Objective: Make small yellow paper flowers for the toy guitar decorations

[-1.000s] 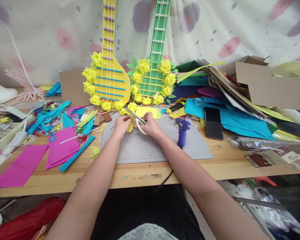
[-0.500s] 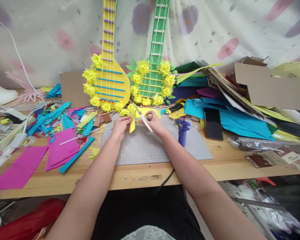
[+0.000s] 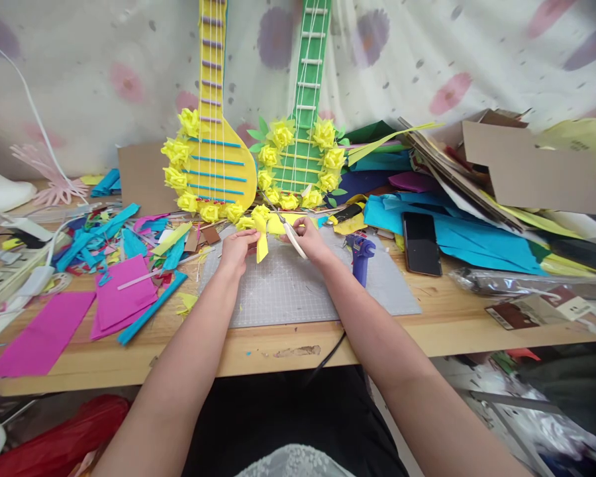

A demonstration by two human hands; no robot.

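My left hand [image 3: 239, 250] pinches a strip of yellow paper [image 3: 262, 246] that hangs down over the grey cutting mat [image 3: 288, 298]. White-handled scissors [image 3: 294, 240] are in my right hand [image 3: 308, 240], its fingers closed round the handles, with the blades pointing up and left just beside the strip. Whether the blades touch the paper I cannot tell. Beyond my hands stand a yellow paper guitar [image 3: 223, 169] and a green paper guitar [image 3: 298, 159], both edged with yellow paper flowers. A blue glue gun [image 3: 360, 258] lies on the mat to the right of my right hand.
Blue paper sheets [image 3: 457, 238] and a black phone [image 3: 422, 244] lie at the right, near stacked cardboard [image 3: 526, 165]. Pink paper sheets [image 3: 124, 291], a blue paper roll [image 3: 153, 308] and loose scraps cover the left. A black cable [image 3: 330, 351] hangs over the table's front edge.
The yellow strip in my left hand has turned a little, and the scissors have shifted slightly to the right of it. The whole view has moved slightly.
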